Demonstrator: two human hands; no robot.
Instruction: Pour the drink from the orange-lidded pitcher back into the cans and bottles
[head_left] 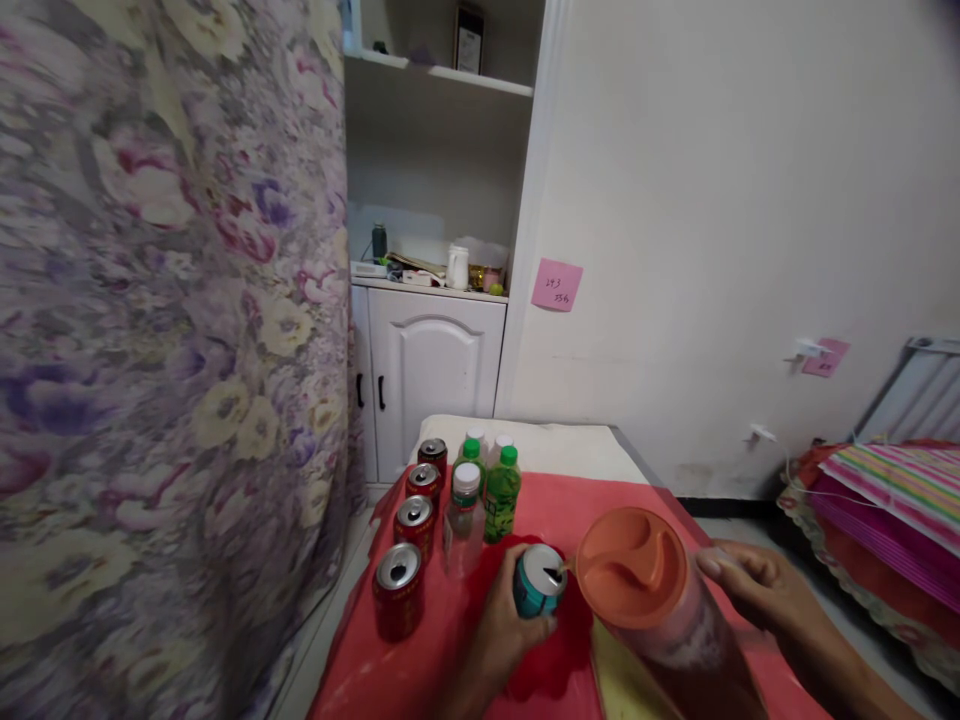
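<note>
My left hand is wrapped around a teal drink can with a silver top and an opened mouth. To its right a clear pitcher with an orange lid is tilted toward the can. The lid's spout meets the can's opening, and dark, foamy liquid shows inside the pitcher. My right hand is closed at the pitcher's handle side, the handle itself mostly hidden. Under the can lies a red scalloped mat. A yellowish flat piece sits below the pitcher.
Several red cans stand in a row on the table's left. Beside them are a clear bottle with a white cap and green bottles. The red cloth covers the table. A floral curtain hangs left; a bed is right.
</note>
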